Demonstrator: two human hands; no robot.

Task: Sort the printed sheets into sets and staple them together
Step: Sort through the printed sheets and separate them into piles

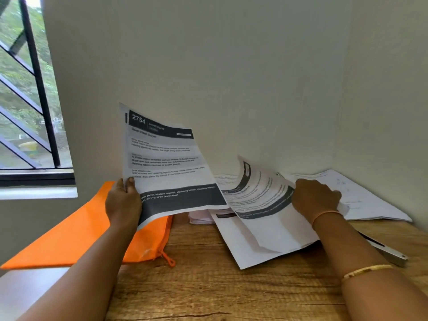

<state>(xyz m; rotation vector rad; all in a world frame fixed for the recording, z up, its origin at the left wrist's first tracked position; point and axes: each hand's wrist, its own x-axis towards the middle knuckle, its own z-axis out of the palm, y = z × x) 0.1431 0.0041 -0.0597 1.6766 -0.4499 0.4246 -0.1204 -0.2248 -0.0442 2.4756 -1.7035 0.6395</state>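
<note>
You are holding one printed sheet [166,163] up off the wooden table [208,279] with your left hand [124,202], thumb and fingers closed on its lower left edge, probably so you can read its header and decide which set it belongs to. It is standing nearly upright and facing you: a dark band across the top bearing the number 2754, blocks of small text below, and another dark band near the bottom. Your right hand [316,198] is gripping the edge of a second sheet [259,195], which is curling upward as you are lifting it off the loose pile of papers [266,237] lying on the table, likely to compare the two. That sheet is showing the same banded layout, though its text is too bent to read. An orange zip pouch [76,235] is lying beneath the raised sheet, and what looks like a stapler [391,253] is sitting just behind your right forearm.
</note>
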